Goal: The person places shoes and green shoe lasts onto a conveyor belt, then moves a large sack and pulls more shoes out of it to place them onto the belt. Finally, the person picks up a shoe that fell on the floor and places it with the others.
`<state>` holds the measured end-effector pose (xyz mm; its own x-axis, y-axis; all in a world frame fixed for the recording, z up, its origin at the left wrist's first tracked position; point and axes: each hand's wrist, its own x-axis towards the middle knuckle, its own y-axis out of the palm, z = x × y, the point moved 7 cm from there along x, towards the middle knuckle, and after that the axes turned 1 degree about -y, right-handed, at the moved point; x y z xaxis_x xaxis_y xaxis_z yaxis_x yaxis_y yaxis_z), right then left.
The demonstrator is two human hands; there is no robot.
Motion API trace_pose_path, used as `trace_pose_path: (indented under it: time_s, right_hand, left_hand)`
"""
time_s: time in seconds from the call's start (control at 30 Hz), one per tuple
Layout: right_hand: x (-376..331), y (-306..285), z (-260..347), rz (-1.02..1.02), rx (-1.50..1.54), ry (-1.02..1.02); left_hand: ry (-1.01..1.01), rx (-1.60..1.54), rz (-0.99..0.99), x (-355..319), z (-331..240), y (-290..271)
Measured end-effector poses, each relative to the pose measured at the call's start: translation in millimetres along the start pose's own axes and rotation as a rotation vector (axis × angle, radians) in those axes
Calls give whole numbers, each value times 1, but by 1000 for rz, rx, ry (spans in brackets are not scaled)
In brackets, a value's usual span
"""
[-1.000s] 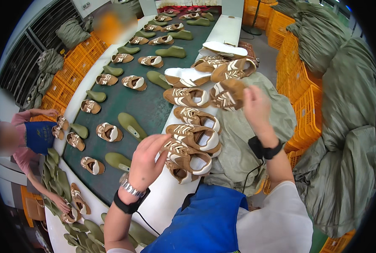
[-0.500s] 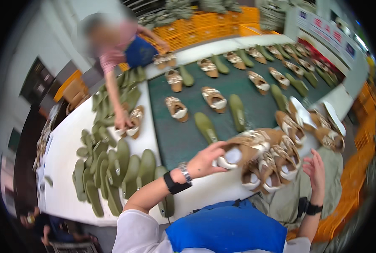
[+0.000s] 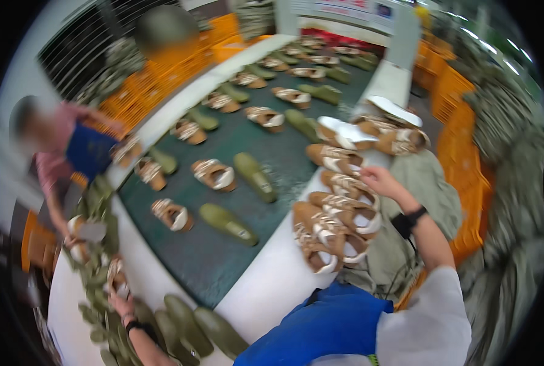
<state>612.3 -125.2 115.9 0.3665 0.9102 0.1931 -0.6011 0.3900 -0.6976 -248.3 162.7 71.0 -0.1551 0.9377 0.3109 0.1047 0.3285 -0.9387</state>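
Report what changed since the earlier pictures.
The left hand moved left from the row of brown shoes to a shoe beside olive lasts; whether it carried that shoe is unclear. The right hand came beside another shoe. The upturned white-soled shoes stayed put.

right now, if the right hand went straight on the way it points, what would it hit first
Likely the heel end of the brown shoe just ahead of the right hand's fingers; blur and depth leave it unclear whether they already touch.
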Motion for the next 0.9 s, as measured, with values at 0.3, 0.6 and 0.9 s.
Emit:
trace_pose_path:
  time_s: [0.3, 0.6, 0.9]
  right_hand:
    - [109, -39, -59, -196, -513, 290]
    - [215, 69, -92, -100, -923, 236]
    - [74, -1, 126, -432, -409, -599]
  left_hand:
    - [553, -265, 505, -23, -231, 30]
    - [797, -264, 830, -152, -411, -50]
    - [337, -1140, 1178, -201, -487, -53]
